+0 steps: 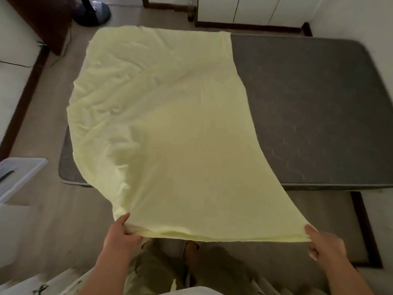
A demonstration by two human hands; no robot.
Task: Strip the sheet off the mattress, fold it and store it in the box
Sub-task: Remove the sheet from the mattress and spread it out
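1. Left hand [122, 233]: fingers and thumb pinch the near left corner of the pale yellow sheet [161, 128].
2. Right hand [325, 243]: fingers curled, gripping the near right corner.
3. Sheet: doubled over, covering the left part of the grey mattress [308, 111], near edge lifted off it.
4. Clear box [18, 177]: on the floor, far left.

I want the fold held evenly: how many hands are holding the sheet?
2. The left hand pinches the pale yellow sheet at the left end of its near edge; the right hand pinches the right end. No others show.
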